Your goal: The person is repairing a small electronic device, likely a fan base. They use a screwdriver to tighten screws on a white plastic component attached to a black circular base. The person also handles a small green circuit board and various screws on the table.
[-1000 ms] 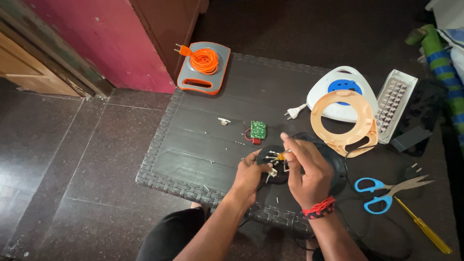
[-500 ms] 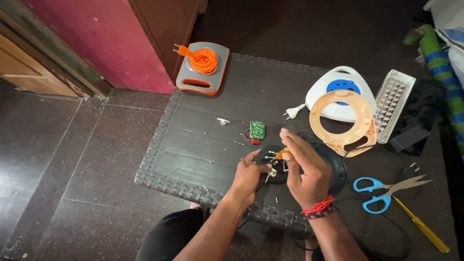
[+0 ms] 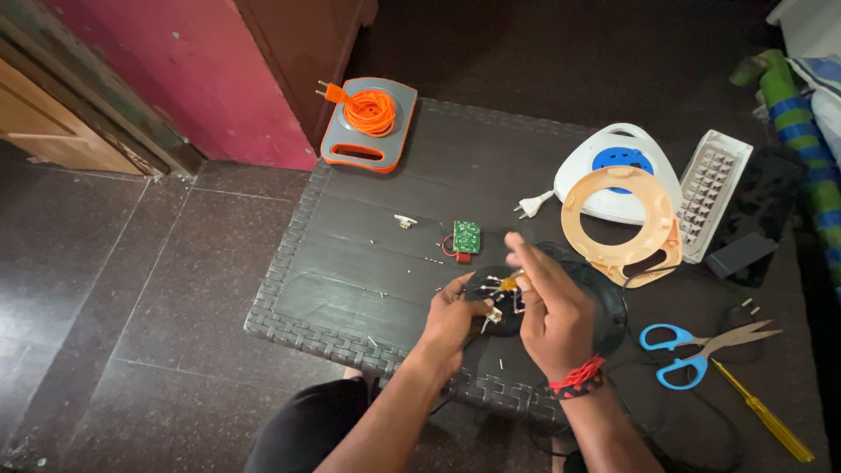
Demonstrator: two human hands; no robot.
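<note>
The left hand steadies a black round part on the woven table; the right hand pinches what seems a small orange-tipped wire; light and fragile, probably best gripped by its rim.

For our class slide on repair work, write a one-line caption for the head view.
Two hands, left hand and right hand, work on a black round part over a dark woven table.
</note>
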